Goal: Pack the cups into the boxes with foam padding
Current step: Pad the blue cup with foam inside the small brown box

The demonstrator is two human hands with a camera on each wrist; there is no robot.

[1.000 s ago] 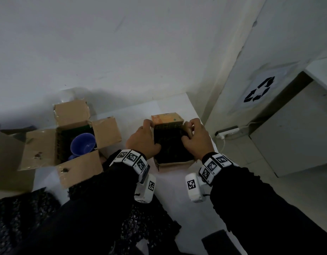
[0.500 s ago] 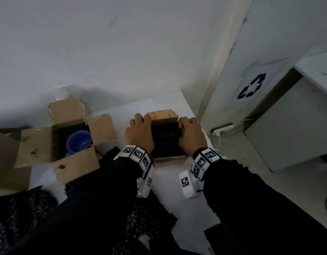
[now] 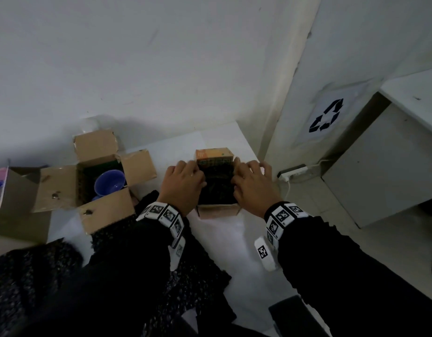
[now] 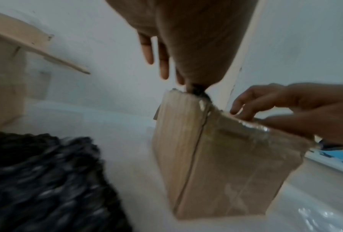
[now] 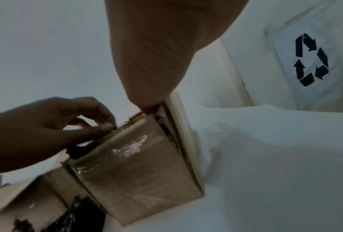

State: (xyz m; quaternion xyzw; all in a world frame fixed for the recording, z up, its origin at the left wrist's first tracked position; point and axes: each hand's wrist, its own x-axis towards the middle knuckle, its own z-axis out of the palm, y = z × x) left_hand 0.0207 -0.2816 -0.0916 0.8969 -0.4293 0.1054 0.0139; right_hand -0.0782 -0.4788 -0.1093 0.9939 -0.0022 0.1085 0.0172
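A small cardboard box point(image 3: 220, 211) stands on the white table, lined with black foam padding point(image 3: 218, 190). My left hand point(image 3: 185, 181) straddles its left wall, thumb inside on the foam and fingers outside. In the right wrist view the left hand point(image 5: 67, 122) pinches the box point(image 5: 139, 172) at its rim. My right hand point(image 3: 250, 183) straddles the right wall the same way, and its curled fingers point(image 4: 244, 109) touch the top edge of the box point(image 4: 216, 164). A blue cup point(image 3: 109, 182) sits in a larger open box point(image 3: 61, 190) to the left. No cup shows in the small box.
Loose black foam sheets point(image 3: 198, 276) lie on the table point(image 3: 234, 239) under my forearms. Another cardboard box point(image 3: 15, 203) is at the far left. The wall is close behind. A power strip point(image 3: 292, 171) and a white cabinet point(image 3: 380, 166) sit off the table's right edge.
Both hands have spread from the foam in the middle out to the box's side walls, with the fingers reaching farther back. The box and the cup have stayed put.
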